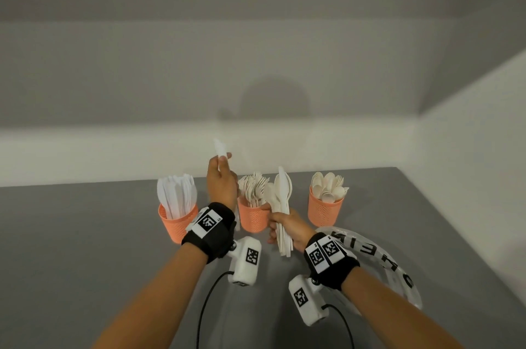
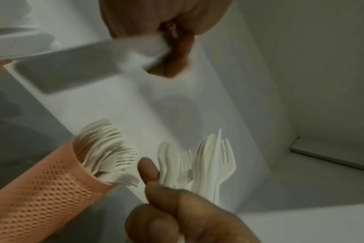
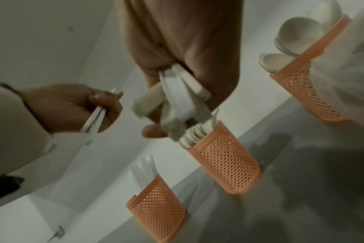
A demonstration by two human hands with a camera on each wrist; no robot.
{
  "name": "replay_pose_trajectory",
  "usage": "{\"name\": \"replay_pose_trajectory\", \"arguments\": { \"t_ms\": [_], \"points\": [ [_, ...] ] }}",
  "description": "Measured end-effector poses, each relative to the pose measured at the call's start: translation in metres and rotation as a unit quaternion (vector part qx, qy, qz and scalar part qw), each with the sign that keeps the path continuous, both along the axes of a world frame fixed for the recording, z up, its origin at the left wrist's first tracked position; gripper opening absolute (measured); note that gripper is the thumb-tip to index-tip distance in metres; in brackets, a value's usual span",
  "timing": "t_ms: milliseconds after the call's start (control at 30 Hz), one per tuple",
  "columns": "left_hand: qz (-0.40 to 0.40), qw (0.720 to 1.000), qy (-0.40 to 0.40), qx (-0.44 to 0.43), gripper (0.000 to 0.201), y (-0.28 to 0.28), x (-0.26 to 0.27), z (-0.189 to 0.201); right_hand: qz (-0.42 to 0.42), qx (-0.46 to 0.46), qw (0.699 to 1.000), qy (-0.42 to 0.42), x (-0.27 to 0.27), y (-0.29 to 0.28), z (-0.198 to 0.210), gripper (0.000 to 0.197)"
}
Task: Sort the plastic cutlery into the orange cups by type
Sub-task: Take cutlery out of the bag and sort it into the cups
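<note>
Three orange mesh cups stand in a row at the back of the grey table. The left cup (image 1: 178, 220) holds knives, the middle cup (image 1: 252, 217) forks, the right cup (image 1: 324, 207) spoons. My left hand (image 1: 222, 180) is raised between the left and middle cups and pinches white knives (image 1: 220, 149) that point up; the right wrist view shows two of them (image 3: 95, 118). My right hand (image 1: 284, 227) grips a mixed bundle of cutlery (image 1: 281, 200) upright, in front of the middle cup. Forks, spoons and a knife show in that bundle (image 2: 208, 164).
A clear plastic bag (image 1: 381, 257) with black lettering lies on the table (image 1: 85, 234) under my right wrist. White walls close the table off at the back and on the right. Black cables run down from both wrist cameras.
</note>
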State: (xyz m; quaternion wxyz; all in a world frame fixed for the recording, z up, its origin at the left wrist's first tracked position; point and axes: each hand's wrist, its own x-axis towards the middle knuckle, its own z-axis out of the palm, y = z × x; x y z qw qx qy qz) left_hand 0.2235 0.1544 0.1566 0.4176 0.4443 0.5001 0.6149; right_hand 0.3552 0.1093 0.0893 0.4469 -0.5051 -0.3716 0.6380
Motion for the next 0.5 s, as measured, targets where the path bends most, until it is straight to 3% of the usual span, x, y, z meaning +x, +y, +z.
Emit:
{"name": "replay_pose_trajectory", "arguments": {
  "t_ms": [100, 167, 233, 500],
  "points": [
    [-0.053, 0.997, 0.063, -0.007, 0.018, 0.001, 0.007, 0.002, -0.017, 0.002, 0.999, -0.029, -0.001, 0.003, 0.001, 0.020],
    [-0.117, 0.990, 0.076, -0.022, 0.004, -0.001, 0.013, -0.001, -0.017, 0.001, 0.999, -0.040, -0.002, 0.004, 0.004, 0.019],
    [-0.151, 0.984, 0.088, -0.020, 0.002, -0.003, 0.018, -0.005, -0.011, 0.002, 0.999, -0.050, -0.003, 0.004, 0.006, 0.019],
    [-0.081, 0.985, 0.147, 0.031, 0.005, 0.006, 0.029, -0.006, 0.001, 0.013, 0.999, -0.040, 0.001, 0.000, 0.008, 0.027]
  ]
}}
